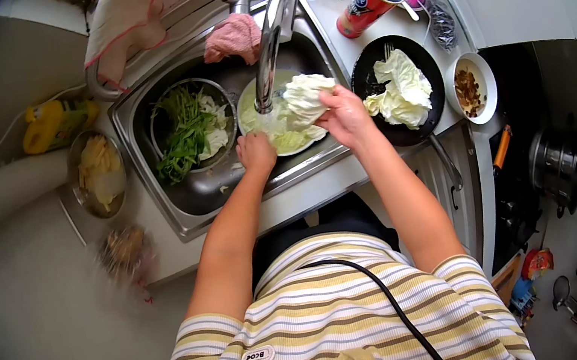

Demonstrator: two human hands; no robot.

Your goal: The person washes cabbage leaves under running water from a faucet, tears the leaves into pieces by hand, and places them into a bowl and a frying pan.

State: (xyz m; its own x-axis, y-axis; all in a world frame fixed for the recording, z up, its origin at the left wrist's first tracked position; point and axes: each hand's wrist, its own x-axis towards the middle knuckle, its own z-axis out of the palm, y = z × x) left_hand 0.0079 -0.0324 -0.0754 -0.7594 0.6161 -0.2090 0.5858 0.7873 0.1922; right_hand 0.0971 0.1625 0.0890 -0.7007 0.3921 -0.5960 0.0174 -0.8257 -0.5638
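Note:
My right hand (345,118) is closed on a pale cabbage leaf (308,97), lifted over the right side of a water-filled bowl (305,148) in the sink. My left hand (256,152) has its fingers curled at the near left rim of this bowl; what they grip is hidden. More cabbage leaves (286,141) lie in the water, below the faucet (271,45). Beside my right hand, a black pan (361,65) carries a large cabbage leaf (407,90) and a fork.
Left in the sink (187,211) stands a bowl of green leaves (185,132) and white pieces. A dish of pale slices (100,169) and a yellow bottle (58,124) stand farther left. To the right are a red canister (358,14), a white bowl (481,67) and a pot (559,165).

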